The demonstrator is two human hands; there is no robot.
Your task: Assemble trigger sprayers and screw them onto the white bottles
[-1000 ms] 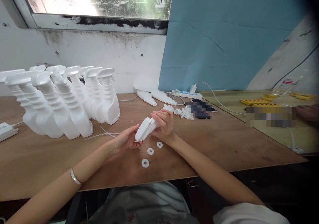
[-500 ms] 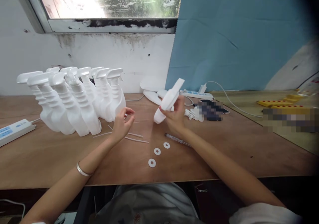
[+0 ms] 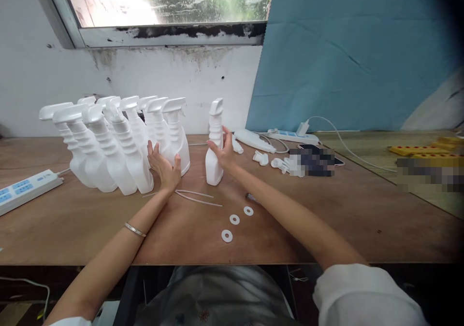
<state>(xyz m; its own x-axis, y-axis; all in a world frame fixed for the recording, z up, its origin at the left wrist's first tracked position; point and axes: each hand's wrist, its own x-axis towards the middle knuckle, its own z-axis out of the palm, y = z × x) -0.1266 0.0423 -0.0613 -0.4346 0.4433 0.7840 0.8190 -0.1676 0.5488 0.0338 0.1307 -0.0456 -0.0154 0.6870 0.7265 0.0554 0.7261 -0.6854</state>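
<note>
My right hand [image 3: 225, 149] is wrapped round the neck of a white spray bottle [image 3: 214, 169], which stands upright on the brown table. A group of several more white spray bottles [image 3: 125, 164] stands to its left. My left hand [image 3: 165, 168] is at the front right of that group with fingers spread; whether it touches a bottle I cannot tell. Thin clear tubes [image 3: 199, 199] lie just below the hands. Closer to me lie three white ring washers [image 3: 234, 219]. Part of a screwdriver [image 3: 251, 197] shows from under my right forearm.
White spray-head parts [image 3: 261, 158] and a loose white bottle [image 3: 254, 140] lie right of the held one. Beyond are a phone [image 3: 339, 162] and a power strip [image 3: 290, 135] with a cable. Another power strip [image 3: 31, 191] sits at the left. A wall with a window closes the back.
The spray bottle in my right hand was tilted in the air; it has come left and down, upright onto the table. My left hand has moved left to the bottle group and its fingers have spread.
</note>
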